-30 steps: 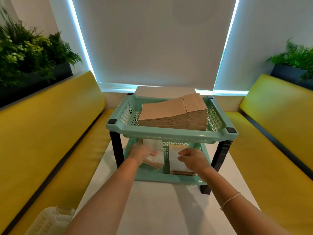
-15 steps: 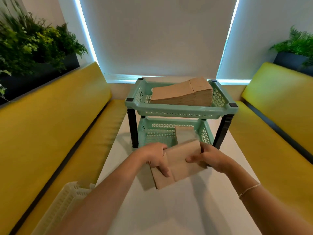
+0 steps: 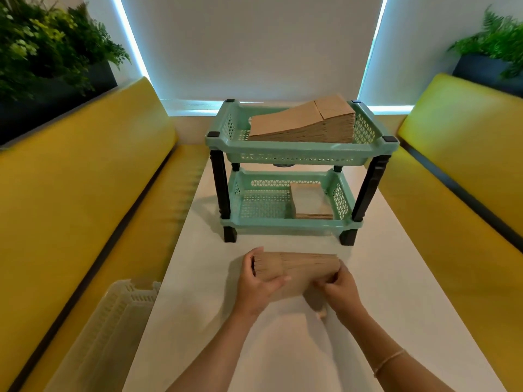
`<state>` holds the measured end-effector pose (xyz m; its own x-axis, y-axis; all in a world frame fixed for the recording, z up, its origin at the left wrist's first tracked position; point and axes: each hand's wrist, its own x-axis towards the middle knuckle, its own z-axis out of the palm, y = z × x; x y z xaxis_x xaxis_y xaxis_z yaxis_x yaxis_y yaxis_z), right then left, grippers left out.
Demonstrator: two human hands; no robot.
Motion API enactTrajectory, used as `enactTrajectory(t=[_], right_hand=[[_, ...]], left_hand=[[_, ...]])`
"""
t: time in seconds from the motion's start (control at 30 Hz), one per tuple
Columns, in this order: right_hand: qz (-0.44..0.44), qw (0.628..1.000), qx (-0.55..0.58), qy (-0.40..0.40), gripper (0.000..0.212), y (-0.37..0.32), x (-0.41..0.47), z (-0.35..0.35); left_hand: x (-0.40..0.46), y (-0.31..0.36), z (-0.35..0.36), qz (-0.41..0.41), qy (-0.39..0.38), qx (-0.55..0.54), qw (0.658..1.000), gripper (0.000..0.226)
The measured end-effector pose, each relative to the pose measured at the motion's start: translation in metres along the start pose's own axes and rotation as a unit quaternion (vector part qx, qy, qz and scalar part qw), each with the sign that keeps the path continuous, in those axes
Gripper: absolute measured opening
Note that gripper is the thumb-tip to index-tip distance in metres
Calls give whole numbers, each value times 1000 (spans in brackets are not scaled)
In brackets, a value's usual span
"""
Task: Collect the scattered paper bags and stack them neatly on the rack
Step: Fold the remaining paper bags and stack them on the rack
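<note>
On the white tabletop (image 3: 283,349), in front of the two-tier green rack (image 3: 300,149), both hands hold one bundle of brown paper bags (image 3: 297,268) stood on edge, its layered edges facing up. Left hand (image 3: 256,284): grip closed round the bundle's left end, thumb lying across the near face, fingers curled behind the end. Right hand (image 3: 341,290): grip closed on the right end, fingers curled against the near face; a thin bracelet (image 3: 387,360) sits on that wrist. Whether the bundle's lower edge touches the tabletop cannot be told. Bundle is near the rack's front legs but apart from them. Upper tier carries a tall stack of bags (image 3: 305,125), wedge-shaped, higher on the right side. Lower tier carries a short stack (image 3: 310,203) against its right wall; left part of that tier shows bare mesh. Yellow benches (image 3: 85,179) flank the tabletop on both sides. White slatted crate (image 3: 113,321) rests on the left bench seat, near corner. Potted greenery (image 3: 48,46) stands behind each bench back.
</note>
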<state>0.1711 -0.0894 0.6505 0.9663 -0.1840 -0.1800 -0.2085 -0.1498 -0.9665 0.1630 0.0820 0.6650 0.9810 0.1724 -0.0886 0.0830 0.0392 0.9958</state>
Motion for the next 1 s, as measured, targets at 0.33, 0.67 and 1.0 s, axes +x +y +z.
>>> enactTrajectory(t=[0.33, 0.67, 1.0], right_hand=[[-21, 999, -25, 4, 52, 1, 0, 7], [0, 993, -121, -15, 41, 0, 7, 4], [-76, 991, 14, -112, 25, -73, 25, -29]], left_hand=[[6, -14, -8, 16, -24, 56, 998, 75], [15, -23, -7, -19, -39, 57, 997, 64], [39, 50, -31, 60, -252, 387, 885, 61]])
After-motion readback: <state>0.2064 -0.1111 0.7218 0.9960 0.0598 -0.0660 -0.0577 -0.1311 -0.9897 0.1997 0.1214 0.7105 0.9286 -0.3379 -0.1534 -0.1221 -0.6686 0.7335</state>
